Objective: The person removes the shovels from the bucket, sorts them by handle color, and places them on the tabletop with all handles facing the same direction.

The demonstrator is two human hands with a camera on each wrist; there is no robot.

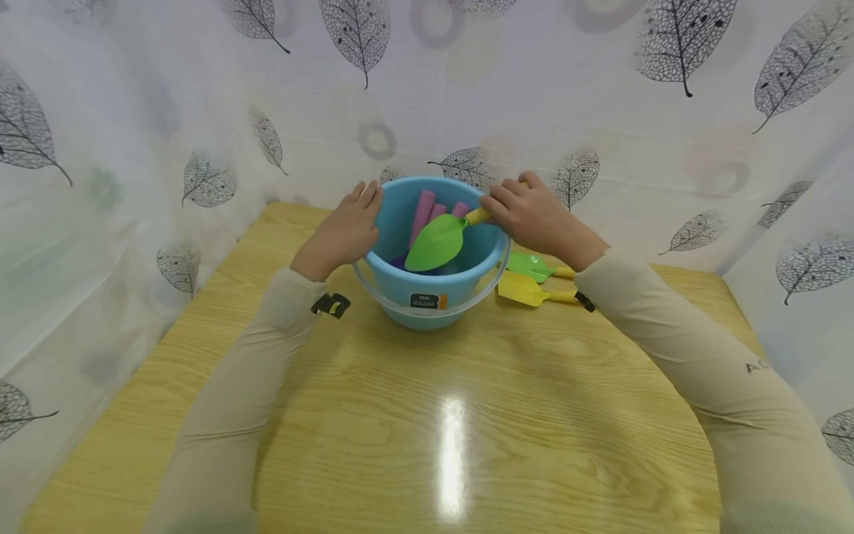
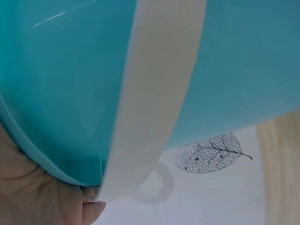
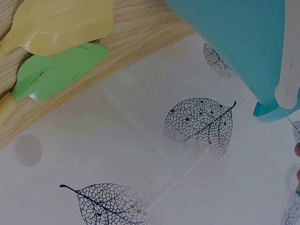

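A green trowel (image 1: 437, 243) slants across the mouth of the blue bucket (image 1: 400, 215), its blade pointing toward eight o'clock. The right hand (image 1: 534, 215), at the bucket's two o'clock, grips its yellow handle. Pink handles (image 1: 422, 219) rise inside. The left hand (image 1: 350, 230) rests against the rim at ten o'clock, fingers extended. Near four o'clock, a green shovel (image 1: 529, 267) and a yellow shovel (image 1: 523, 289) lie on the wooden table (image 1: 373, 415). Leaf-printed cloth (image 1: 467, 96) hangs at twelve.
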